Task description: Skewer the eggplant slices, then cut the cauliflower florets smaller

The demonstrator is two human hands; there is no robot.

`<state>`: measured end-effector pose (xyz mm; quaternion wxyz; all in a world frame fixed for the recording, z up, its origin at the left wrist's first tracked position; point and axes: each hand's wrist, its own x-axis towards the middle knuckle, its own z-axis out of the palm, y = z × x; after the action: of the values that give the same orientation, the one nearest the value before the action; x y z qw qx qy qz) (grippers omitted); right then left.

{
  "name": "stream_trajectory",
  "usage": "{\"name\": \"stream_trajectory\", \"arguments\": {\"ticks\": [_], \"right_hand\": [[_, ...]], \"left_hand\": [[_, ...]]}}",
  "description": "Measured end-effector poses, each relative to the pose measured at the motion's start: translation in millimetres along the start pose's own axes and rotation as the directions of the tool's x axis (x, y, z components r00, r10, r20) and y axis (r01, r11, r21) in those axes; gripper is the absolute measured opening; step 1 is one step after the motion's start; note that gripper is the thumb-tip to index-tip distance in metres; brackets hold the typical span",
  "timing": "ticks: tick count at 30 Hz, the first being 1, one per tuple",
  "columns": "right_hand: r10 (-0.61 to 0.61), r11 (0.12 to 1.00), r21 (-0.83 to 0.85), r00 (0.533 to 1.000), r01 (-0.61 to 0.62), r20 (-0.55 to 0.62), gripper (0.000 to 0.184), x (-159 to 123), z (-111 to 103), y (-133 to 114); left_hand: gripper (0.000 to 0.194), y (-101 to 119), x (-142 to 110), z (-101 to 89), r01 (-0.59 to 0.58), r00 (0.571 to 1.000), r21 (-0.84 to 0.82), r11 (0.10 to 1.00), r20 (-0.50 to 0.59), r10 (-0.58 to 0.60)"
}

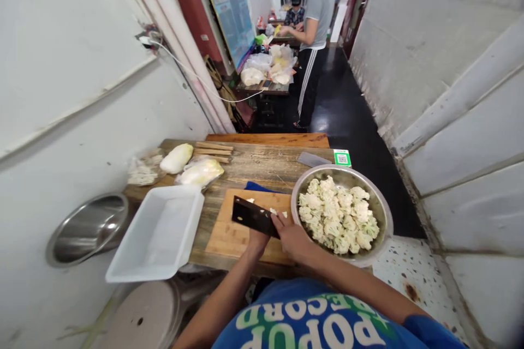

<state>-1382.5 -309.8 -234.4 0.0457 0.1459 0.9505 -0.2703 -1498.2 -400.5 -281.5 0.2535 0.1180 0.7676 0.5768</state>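
A dark-bladed cleaver (250,215) is held over the wooden cutting board (223,234), its broad face turned up with small white bits stuck to it. My right hand (292,237) is closed at the cleaver's right end, where the handle is covered by the hand. Below the blade is my left hand (257,238), its fingers hidden behind the steel. Small white crumbs (278,212) lie on the board beyond the blade. Just right of the board, a large steel bowl (388,223) holds many cut cauliflower florets (338,215).
Left of the board stands a white plastic tub (151,234), with a steel basin (88,229) beside the wall. Napa cabbages (177,158), one in plastic, lie behind it. A sharpening stone (313,160) and QR card (342,158) sit at the back. A person (321,16) stands at a farther table.
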Motion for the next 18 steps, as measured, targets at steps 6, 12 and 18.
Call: {"name": "stream_trajectory", "arguments": {"ticks": [6, 12, 18], "right_hand": [[0.034, 0.996, -0.083, 0.985, -0.020, 0.168, 0.069, 66.9, 12.5, -22.6], [0.013, 1.000, 0.017, 0.950, -0.019, 0.311, 0.045, 122.5, 7.2, -23.4], [0.059, 0.998, -0.039, 0.965, -0.050, 0.254, 0.035, 111.7, 3.2, -25.8]], "left_hand": [[0.035, -25.1, 12.6, -62.0, 0.275, 0.961, -0.275, 0.921, 0.043, -0.273], [0.033, -50.6, 7.2, -100.2, 0.607, 0.795, -0.549, 0.574, 0.423, -0.435], [0.034, -59.9, 8.8, -102.5, 0.589, 0.808, -0.574, 0.570, 0.397, -0.436]]}}
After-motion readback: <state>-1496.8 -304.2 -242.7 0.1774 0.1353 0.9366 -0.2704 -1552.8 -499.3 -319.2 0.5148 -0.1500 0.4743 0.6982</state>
